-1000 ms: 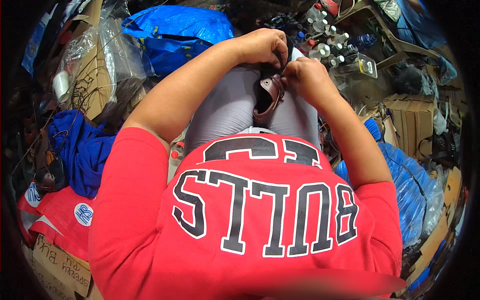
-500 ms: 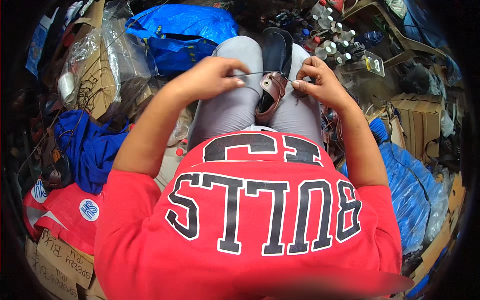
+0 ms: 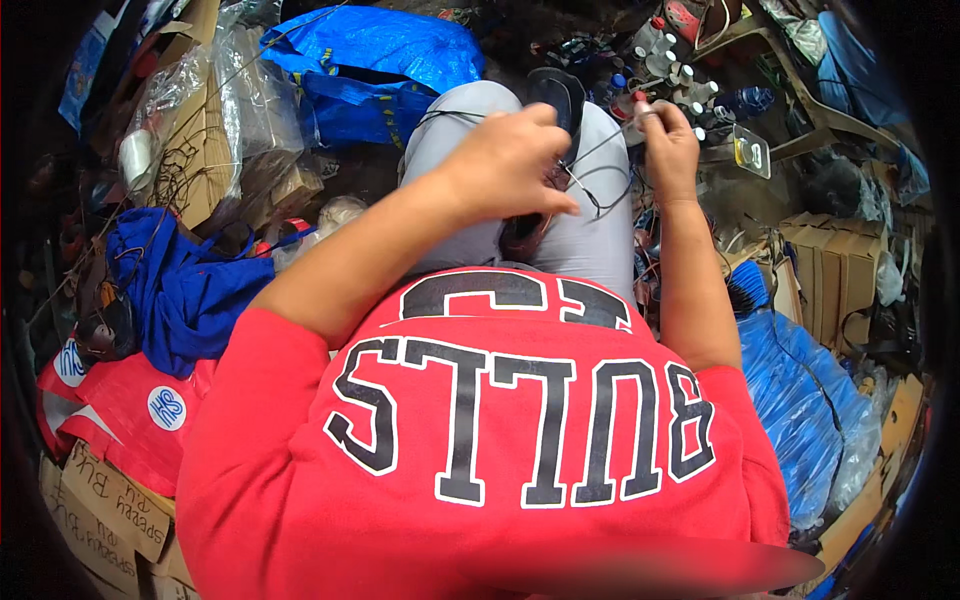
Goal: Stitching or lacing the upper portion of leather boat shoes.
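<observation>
A brown leather shoe (image 3: pixel 522 238) stands between my thighs, mostly hidden under my left hand. Behind it a black shoe-shaped piece (image 3: pixel 556 97) rests between my knees. My left hand (image 3: pixel 515 160) is over the brown shoe, slightly smeared, its thumb stretched away from the fingers; nothing shows in it. My right hand (image 3: pixel 668 145) is raised above my right knee, thumb and fingertips pinched on a thin dark cord (image 3: pixel 603 153). The cord runs back toward the shoe, and a loose loop hangs over my right thigh.
Plastic bottles (image 3: pixel 690 95) crowd the far right. A blue bag (image 3: pixel 370 60) lies beyond my left knee, near plastic-wrapped cardboard (image 3: pixel 205 130). Blue cloth (image 3: pixel 180 290) is at my left, blue plastic wrapping (image 3: pixel 800 400) and cardboard (image 3: pixel 830 260) at my right.
My left hand has let go of the cord and moved right, over the shoe. My right hand has lifted farther away and to the right, drawing the cord out.
</observation>
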`<act>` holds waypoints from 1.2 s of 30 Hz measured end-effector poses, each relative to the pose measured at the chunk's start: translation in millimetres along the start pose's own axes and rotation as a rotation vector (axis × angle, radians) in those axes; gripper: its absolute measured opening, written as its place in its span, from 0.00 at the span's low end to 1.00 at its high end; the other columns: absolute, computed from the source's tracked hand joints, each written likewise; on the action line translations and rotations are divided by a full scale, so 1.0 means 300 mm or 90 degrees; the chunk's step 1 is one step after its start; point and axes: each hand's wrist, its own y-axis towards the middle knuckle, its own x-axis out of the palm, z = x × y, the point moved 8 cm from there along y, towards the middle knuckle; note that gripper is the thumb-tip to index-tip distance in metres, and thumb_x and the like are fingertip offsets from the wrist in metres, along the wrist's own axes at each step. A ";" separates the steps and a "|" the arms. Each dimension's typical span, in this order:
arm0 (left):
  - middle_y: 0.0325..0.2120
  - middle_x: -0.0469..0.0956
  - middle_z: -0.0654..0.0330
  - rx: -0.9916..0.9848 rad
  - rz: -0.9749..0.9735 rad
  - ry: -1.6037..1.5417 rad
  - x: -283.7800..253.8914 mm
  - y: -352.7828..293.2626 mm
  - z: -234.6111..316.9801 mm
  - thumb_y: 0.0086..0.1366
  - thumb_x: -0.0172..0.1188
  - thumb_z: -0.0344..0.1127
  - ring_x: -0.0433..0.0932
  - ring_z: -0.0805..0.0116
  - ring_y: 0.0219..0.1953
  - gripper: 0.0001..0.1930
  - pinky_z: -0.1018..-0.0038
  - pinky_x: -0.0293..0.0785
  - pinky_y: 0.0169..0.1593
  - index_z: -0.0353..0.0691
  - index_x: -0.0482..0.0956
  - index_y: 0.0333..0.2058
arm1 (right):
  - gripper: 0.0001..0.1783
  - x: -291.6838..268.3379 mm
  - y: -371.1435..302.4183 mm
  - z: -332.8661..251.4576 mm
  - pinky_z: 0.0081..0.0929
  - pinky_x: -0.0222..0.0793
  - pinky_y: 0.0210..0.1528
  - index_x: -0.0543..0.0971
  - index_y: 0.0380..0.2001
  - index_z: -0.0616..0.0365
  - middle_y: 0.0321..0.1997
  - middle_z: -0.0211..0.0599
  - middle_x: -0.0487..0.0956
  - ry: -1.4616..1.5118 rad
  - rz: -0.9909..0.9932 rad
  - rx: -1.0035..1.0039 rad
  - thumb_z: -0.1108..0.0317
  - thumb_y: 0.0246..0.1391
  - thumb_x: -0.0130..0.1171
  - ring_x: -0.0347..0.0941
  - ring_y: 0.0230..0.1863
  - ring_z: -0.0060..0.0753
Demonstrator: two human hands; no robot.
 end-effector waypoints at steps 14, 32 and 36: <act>0.21 0.69 0.64 -0.436 0.383 -0.935 -0.087 -0.086 -0.281 0.66 0.52 0.42 0.67 0.71 0.26 0.17 0.73 0.65 0.37 0.42 0.70 0.19 | 0.26 0.084 -0.227 0.000 0.24 0.55 0.32 0.62 0.14 0.52 0.12 0.24 0.54 1.016 -0.276 0.338 0.51 0.64 0.39 0.50 0.17 0.22; 0.11 0.64 0.64 -0.471 0.378 -1.103 -0.038 -0.215 -0.432 0.69 0.46 0.45 0.62 0.71 0.15 0.23 0.69 0.68 0.33 0.47 0.59 0.14 | 0.25 -0.020 -0.277 0.107 0.28 0.58 0.30 0.61 0.14 0.51 0.13 0.26 0.56 0.780 -0.179 0.245 0.50 0.62 0.45 0.52 0.18 0.25; 0.32 0.80 0.51 -0.513 0.315 -0.499 -0.255 -0.362 -0.589 0.69 0.45 0.48 0.79 0.63 0.37 0.21 0.70 0.74 0.44 0.36 0.74 0.27 | 0.24 -0.182 -0.323 0.283 0.42 0.62 0.58 0.71 0.49 0.65 0.51 0.51 0.73 0.216 -0.209 0.412 0.56 0.57 0.55 0.72 0.51 0.44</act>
